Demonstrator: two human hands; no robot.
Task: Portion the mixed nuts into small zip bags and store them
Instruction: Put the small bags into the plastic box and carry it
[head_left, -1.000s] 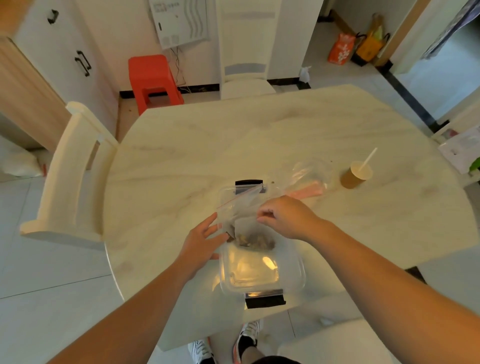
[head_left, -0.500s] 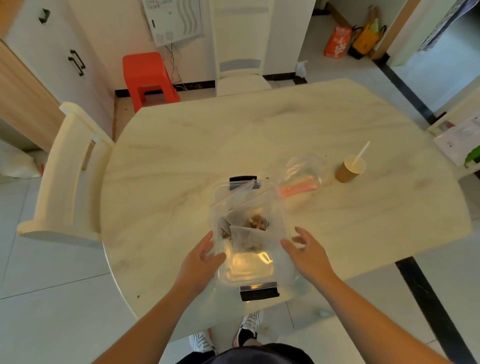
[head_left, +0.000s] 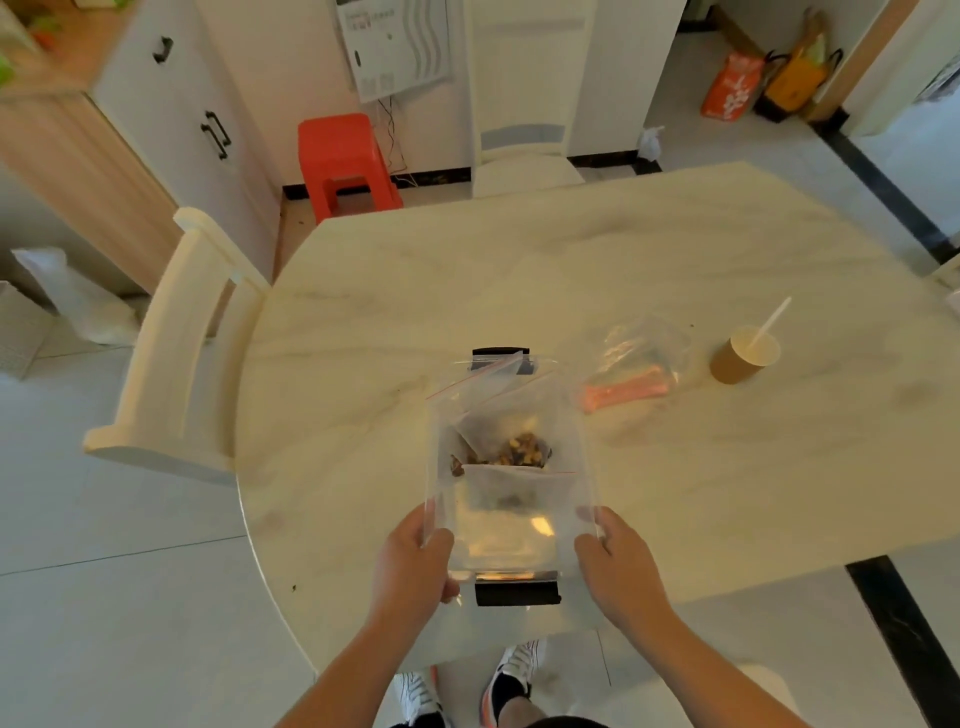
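A clear plastic container (head_left: 511, 551) with black clips at its near and far ends sits at the table's near edge. Inside it lie several small zip bags (head_left: 506, 441) with red seal strips, holding mixed nuts (head_left: 522, 451). My left hand (head_left: 413, 564) grips the container's left wall near the front corner. My right hand (head_left: 618, 564) grips the right wall opposite. Whether the container rests on the table or is slightly raised I cannot tell.
On the marble table (head_left: 571, 291), a pack of empty zip bags (head_left: 631, 371) lies right of the container, and a paper cup with a white stick (head_left: 743, 356) stands beyond it. A cream chair (head_left: 176, 343) is at the left, a red stool (head_left: 345, 161) behind.
My right hand left the zip bag inside the container and dropped to its right wall. My left hand slid to the left wall. Both now hold the container's sides.
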